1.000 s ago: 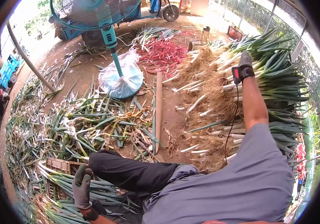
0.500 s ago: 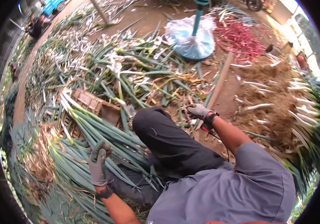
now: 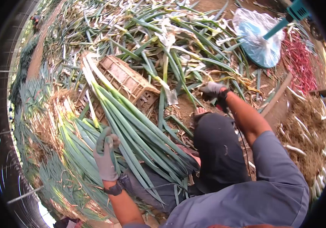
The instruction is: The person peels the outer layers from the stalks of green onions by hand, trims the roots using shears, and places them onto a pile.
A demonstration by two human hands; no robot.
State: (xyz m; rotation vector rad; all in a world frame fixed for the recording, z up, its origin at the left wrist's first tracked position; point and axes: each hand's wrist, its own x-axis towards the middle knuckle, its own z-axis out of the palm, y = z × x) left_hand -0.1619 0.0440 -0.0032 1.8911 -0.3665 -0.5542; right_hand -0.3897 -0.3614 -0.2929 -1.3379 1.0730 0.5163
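My left hand (image 3: 108, 156), in a grey-green glove, is raised beside the long green leaves of a bunch of leeks (image 3: 132, 129). Its fingers are loosely bent, thumb apart, and I see nothing held. The bunch slants from white stems at the upper left to leaf tips over my lap. My gloved right hand (image 3: 211, 91) is above the soil beyond my raised knee, fingers curled in; whatever is in them is hidden. A second heap of leeks (image 3: 73, 142), with dry roots, lies left of my left hand.
A brown plastic crate (image 3: 127, 78) stands behind the bunch. Leaf scraps (image 3: 159, 34) cover the ground ahead. A blue stool with a plastic-covered seat (image 3: 260, 38), red strips (image 3: 300, 60), a wooden pole (image 3: 279, 95) and rooty leeks (image 3: 303, 133) are on the right.
The view has turned left, so the crate, stool and leeks appear farther right. My right hand has come nearer the crate. My left hand keeps much the same bent pose beside the leaves.
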